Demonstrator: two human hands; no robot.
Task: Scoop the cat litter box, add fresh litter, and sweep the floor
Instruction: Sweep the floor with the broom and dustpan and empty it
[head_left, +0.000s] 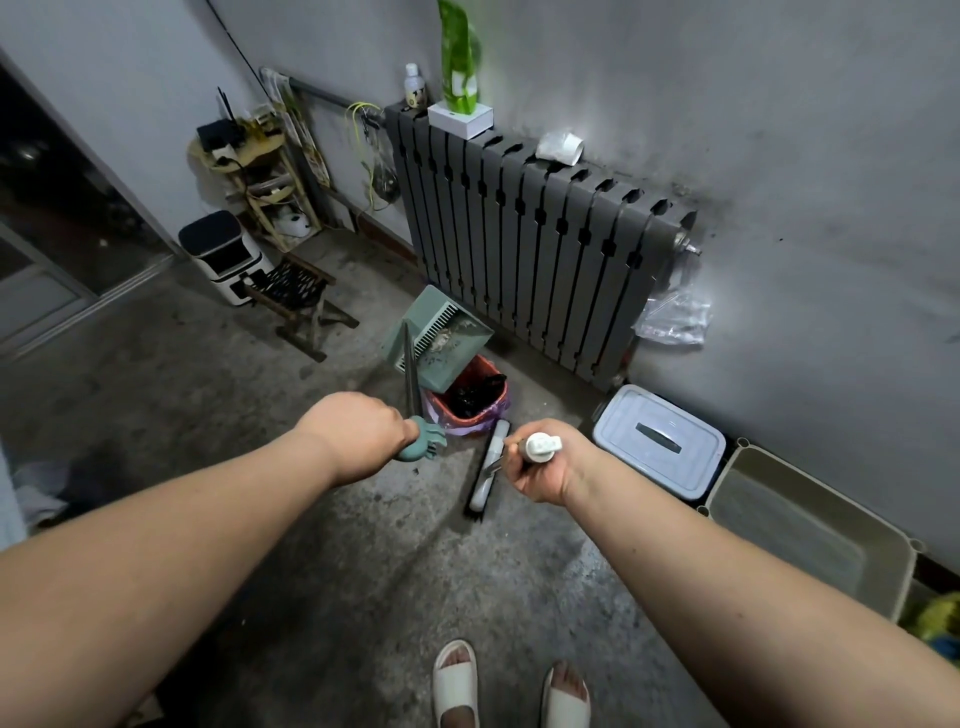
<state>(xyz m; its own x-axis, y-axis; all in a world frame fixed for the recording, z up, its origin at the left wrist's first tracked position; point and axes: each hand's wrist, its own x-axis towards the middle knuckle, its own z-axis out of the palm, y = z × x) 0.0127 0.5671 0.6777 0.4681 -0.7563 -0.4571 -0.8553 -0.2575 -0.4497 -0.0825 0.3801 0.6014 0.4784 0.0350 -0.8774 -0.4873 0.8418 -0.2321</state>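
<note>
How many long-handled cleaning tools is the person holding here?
2: the green dustpan, its handle in the left hand, tipped over the red bin; the broom, its handle in the right hand, head on the floor.

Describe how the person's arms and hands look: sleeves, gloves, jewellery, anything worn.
Both forearms are bare all the way to the picture's lower edge, so no sleeves show. The left hand and right hand wear no gloves. No watch, bracelet or ring is visible on either wrist or on the fingers that show. Lower down, the feet wear pale open-toed slippers.
</note>
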